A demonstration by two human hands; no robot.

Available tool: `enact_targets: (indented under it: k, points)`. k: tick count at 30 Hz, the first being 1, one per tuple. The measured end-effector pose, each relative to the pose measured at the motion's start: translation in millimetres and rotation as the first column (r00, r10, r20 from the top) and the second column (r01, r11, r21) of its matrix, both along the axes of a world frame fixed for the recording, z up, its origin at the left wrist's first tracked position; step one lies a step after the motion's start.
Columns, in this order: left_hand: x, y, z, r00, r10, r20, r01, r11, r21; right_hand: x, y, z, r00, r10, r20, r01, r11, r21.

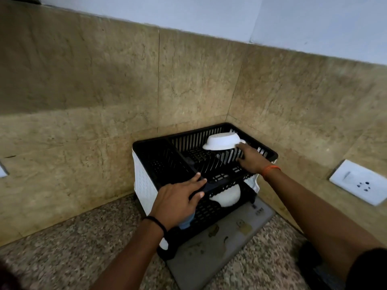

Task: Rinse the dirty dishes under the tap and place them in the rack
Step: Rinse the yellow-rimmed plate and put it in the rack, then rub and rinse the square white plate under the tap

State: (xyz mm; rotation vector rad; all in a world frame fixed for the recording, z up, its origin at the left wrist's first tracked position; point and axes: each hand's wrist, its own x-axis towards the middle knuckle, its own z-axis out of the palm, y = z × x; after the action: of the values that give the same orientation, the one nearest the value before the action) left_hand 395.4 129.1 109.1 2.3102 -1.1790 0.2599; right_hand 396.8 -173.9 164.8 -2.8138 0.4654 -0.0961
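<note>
— Two hands are out. What is each one doing?

— The left hand [178,195], low in the middle of the frame, holds the front edge of the black rack [146,146]. Its fingers lie on top of the edge and its thumb is tucked under. The right hand [250,158], a bit right of the middle, reaches into the top shelf.

— Is the right hand holding something?

— Its fingertips touch the rim of a white bowl [222,141]. The bowl is upside down and tipped, up in the back part of the top shelf. I cannot tell if the fingers pinch it or only touch it.

— Any more dishes?

— Yes, another white bowl [227,195] sits on the bottom shelf, just under the left hand's thumb.

— Where is the rack?

— It stands in the corner of the brown wall, on a grey mat [219,248] on the speckled counter [73,248]. A white wall socket [360,183] is at the right edge of the frame.
</note>
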Motion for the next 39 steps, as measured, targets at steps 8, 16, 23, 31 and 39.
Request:
enact_targets:
  k: [8, 16, 23, 31, 39]
  points:
    - [-13.4, -0.4, -7.1, 0.963, 0.154, 0.223, -0.133, 0.985, -0.107, -118.2, 85.2, -36.8, 0.79, -0.047, 0.611, -0.081, 0.98, 0.179]
    - [-137.8, 1.8, -75.4, 0.99, 0.133, 0.039, -0.11, 0.925, -0.365, -290.7, 150.2, -188.1, 0.951, -0.268, 0.156, 0.189, 0.9, 0.393]
    - [-191.6, 20.9, -163.3, 0.723, 0.297, -0.624, -0.246, 0.954, 0.17, -368.5, 186.4, -229.2, 0.786, -0.618, 0.028, 0.477, 0.634, 0.609]
    - [-207.9, 20.1, -163.1, 0.637, 0.302, -0.709, -0.186, 0.953, 0.239, -380.8, 211.5, -238.7, 0.617, -0.741, -0.267, 0.511, 0.118, 0.852]
    - [-235.7, -10.4, -144.3, 0.546, 0.154, -0.824, -0.137, 0.986, 0.094, -419.7, 193.7, -209.8, 0.539, -0.832, -0.129, 0.428, 0.138, 0.893]
